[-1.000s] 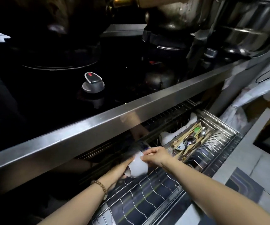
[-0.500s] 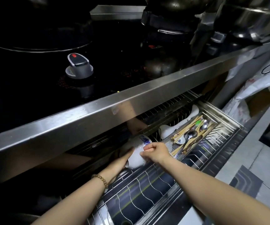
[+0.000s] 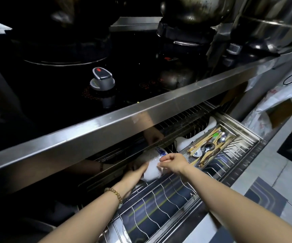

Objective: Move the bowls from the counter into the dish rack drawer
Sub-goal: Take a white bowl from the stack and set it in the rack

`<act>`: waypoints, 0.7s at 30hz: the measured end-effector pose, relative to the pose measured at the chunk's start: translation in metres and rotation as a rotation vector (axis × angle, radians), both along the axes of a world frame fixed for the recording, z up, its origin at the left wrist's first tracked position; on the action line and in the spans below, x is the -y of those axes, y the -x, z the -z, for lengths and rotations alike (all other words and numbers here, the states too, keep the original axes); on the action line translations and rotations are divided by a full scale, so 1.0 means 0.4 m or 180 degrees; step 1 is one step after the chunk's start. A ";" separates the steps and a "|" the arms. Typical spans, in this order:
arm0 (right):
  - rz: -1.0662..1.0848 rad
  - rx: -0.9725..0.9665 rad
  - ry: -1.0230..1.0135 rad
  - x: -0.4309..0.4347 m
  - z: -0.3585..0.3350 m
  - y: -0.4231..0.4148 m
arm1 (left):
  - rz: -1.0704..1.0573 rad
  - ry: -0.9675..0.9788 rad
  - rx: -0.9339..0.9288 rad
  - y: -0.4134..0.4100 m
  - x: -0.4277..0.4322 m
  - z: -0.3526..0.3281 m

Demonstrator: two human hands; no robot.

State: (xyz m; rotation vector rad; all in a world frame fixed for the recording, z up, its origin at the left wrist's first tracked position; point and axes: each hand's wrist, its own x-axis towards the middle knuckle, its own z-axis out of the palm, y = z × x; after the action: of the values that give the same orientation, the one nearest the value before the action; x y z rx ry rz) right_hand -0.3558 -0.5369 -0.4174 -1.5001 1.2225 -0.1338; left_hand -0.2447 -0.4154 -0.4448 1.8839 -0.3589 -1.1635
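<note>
A white bowl with a blue pattern lies tilted on its side at the back of the pulled-out wire dish rack drawer, partly under the steel counter edge. My left hand cups its lower left side. On the bowl's right rim rest the fingers of my right hand. More white dishes stand further right in the rack. What lies deeper under the counter is dark.
A cutlery tray with chopsticks and spoons sits in the drawer's right part. The steel counter edge overhangs the drawer. A black cooktop with a knob and metal pots lies above. Plastic bags hang at the right.
Both hands have kept hold of the bowl and pushed it a little further back under the counter edge. The bowl now lies more on its side.
</note>
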 end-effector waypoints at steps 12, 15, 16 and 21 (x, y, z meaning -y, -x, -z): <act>-0.0181 0.0527 0.0619 -0.168 -0.303 0.151 | 0.0370 0.0430 0.0203 0.070 -0.112 -0.275; -0.0188 0.0591 0.0955 -0.230 -0.396 0.192 | 0.0578 0.0736 0.0322 0.071 -0.164 -0.367; -0.0226 0.0578 0.1069 -0.248 -0.428 0.202 | 0.0648 0.0846 0.0410 0.071 -0.184 -0.402; -0.0449 0.0889 0.1548 -0.350 -0.596 0.201 | 0.0967 0.1314 0.0986 0.062 -0.299 -0.590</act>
State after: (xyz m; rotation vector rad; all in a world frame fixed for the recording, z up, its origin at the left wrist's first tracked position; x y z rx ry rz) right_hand -0.4361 -0.3968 -0.1788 -1.9047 0.8902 -0.5593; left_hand -0.2695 -0.2957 -0.2087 1.6718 -1.0070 -0.8961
